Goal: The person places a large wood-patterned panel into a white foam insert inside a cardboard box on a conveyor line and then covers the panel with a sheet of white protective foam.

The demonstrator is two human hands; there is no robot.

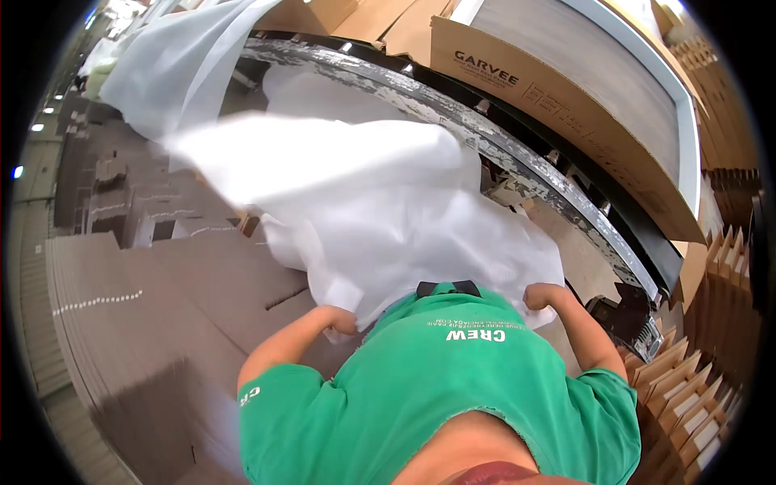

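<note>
Head view, white sheet: the thin, translucent white sheet [412,222] billows between the person's body and the metal-edged conveyor [388,77], its far fold bright and blurred.
Left hand: the left hand [341,319] is curled closed on the sheet's near edge, beside the green shirt [440,380].
Right hand: the right hand [541,297] is likewise clenched on the near edge, well apart from the left; finger detail is too small to tell.
Handling the sheet: matching the pull of both fists should keep the edge taut and the middle from bunching; so light a film would likely catch air and settle better with slow, low arms, clear of the conveyor's worn edge.
Open carton: the brown carton [566,121], at upper right by the conveyor, holds a flat grey panel [618,61] with a pale frame; the rest of its inside is hidden.
Cardboard stack: flat greyish-brown cardboard [162,299] lies at the left.
Slotted pieces: upright brown cardboard pieces [679,396] stand in rows at lower right, with pale material between them.
</note>
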